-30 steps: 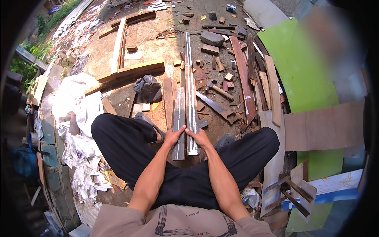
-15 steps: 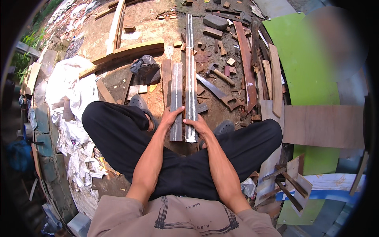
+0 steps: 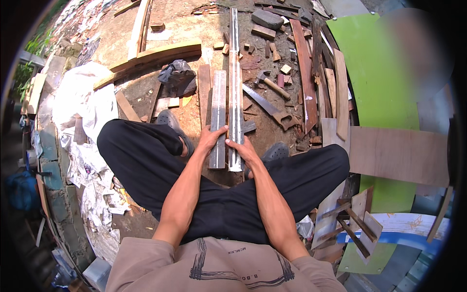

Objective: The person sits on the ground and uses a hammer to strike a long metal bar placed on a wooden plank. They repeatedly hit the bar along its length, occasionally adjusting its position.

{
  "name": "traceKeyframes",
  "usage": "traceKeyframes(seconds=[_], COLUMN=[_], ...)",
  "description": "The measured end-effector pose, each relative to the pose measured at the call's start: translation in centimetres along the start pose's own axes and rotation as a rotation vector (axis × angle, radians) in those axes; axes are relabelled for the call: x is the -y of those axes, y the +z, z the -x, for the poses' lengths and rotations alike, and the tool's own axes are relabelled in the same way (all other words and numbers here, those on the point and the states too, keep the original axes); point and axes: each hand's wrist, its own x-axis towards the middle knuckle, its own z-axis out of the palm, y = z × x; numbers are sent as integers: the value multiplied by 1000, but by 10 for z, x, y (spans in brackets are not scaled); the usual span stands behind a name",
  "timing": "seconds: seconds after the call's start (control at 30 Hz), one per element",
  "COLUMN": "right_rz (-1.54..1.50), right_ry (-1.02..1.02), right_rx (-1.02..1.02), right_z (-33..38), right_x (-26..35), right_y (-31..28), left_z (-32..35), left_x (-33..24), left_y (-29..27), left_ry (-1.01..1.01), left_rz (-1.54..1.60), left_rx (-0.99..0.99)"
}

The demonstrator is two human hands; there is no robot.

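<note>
I squat on bare earth with two grey metal strips lying lengthwise between my knees. My left hand (image 3: 210, 137) rests on the near end of the short strip (image 3: 218, 109), fingers wrapped over its edge. My right hand (image 3: 242, 148) presses on the near end of the long strip (image 3: 235, 73), which runs far ahead. The two strips lie side by side, almost touching. A wooden plank (image 3: 204, 95) sits just left of the short strip.
A hammer (image 3: 271, 83) and a handsaw (image 3: 267, 106) lie right of the strips among wood scraps. Long planks (image 3: 154, 52) lie ahead left, beside a dark bag (image 3: 177, 77). Green panels (image 3: 377, 73) and a plywood board (image 3: 399, 153) are at right, white sacks (image 3: 80, 104) at left.
My view has tilted down, so the strips sit lower in the frame. Both hands stay on the near ends of the strips, the left one now gripping the short strip's edge.
</note>
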Motion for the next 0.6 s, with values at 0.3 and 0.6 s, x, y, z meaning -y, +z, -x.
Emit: traceKeyframes(seconds=[0.3,0.6], right_rz=[37,-199], right_ry=[112,104], right_rx=[-149,53], right_z=[-45,-26], right_x=[-60,-29], right_y=[-21,9], left_z=[12,17], left_x=[-19,-12], left_y=[8,6], left_ry=[-61,-45], left_rz=[37,17], left_rx=[19,-64])
